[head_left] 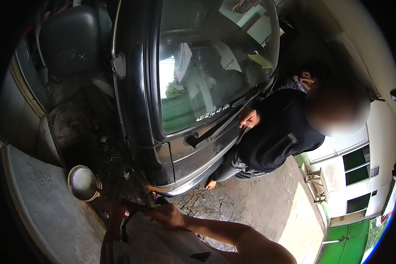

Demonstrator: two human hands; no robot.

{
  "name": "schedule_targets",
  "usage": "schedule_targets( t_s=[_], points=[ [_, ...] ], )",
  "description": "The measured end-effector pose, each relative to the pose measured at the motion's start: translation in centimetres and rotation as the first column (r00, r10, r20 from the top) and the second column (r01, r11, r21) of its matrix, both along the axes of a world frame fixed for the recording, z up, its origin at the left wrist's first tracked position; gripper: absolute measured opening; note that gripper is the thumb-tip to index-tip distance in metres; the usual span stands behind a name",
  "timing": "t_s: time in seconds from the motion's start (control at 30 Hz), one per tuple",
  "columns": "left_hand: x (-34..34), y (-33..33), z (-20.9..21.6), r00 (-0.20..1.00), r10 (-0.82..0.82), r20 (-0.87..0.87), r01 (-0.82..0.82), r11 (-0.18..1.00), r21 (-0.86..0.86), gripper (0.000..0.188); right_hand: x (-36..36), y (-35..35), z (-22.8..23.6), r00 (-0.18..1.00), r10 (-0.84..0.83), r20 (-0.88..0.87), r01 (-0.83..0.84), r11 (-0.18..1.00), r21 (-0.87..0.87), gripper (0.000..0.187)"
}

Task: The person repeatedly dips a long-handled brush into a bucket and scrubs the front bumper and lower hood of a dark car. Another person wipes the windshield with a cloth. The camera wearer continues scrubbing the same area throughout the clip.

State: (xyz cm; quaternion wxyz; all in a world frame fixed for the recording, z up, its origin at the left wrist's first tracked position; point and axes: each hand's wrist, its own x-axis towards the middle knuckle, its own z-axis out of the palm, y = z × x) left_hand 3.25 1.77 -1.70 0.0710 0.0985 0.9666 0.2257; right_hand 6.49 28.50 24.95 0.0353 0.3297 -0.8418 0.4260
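Observation:
My right hand [168, 215] reaches in from the lower right, its fingers curled at the end of a dark narrow object [136, 205] held in front of my white shirt [158, 244]. My left hand [116, 210] is at the object's other end, partly in shadow, so its grip is unclear. Both hands hover just below the rear corner of a black vehicle [180, 145]. Another person in a black shirt [279, 136] crouches to the right, one hand [248, 118] on the vehicle's rear door beside the wiper.
A round metal bowl [82, 182] sits on dirty ground by a concrete slab [39, 207] on the left. Cracked concrete [251, 207] lies under the bumper. A dark seat [70, 39] stands at the upper left. A white building with green gates [352, 176] is at the right.

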Motion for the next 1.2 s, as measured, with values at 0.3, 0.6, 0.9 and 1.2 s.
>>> schedule_targets(
  t_s=[0.3, 0.6, 0.9, 1.2],
  points=[
    [-5.4, 1.6, 10.6, 0.994, -0.095, 0.053, 0.090, 0.991, 0.096, 0.022, -6.6, 1.0, 9.3, 0.973, -0.198, 0.120, 0.206, 0.977, -0.059, 0.029],
    [-8.9, -11.0, 12.4, 0.969, 0.248, 0.020, -0.239, 0.909, 0.342, 0.037, -18.4, -19.6, 16.6, 0.971, 0.182, -0.157, -0.132, 0.949, 0.285, 0.032],
    [-2.0, -1.8, 4.1, 0.963, 0.207, 0.174, -0.213, 0.977, 0.013, 0.037, -7.0, -5.1, 2.0, 0.990, -0.018, -0.142, 0.002, 0.994, -0.108, 0.035],
    [-4.4, 0.4, 7.3, 0.976, -0.007, 0.217, 0.012, 1.000, -0.018, 0.037, -5.8, -1.3, 4.6, 0.994, -0.107, -0.003, 0.106, 0.993, -0.053, 0.021]
  ],
)
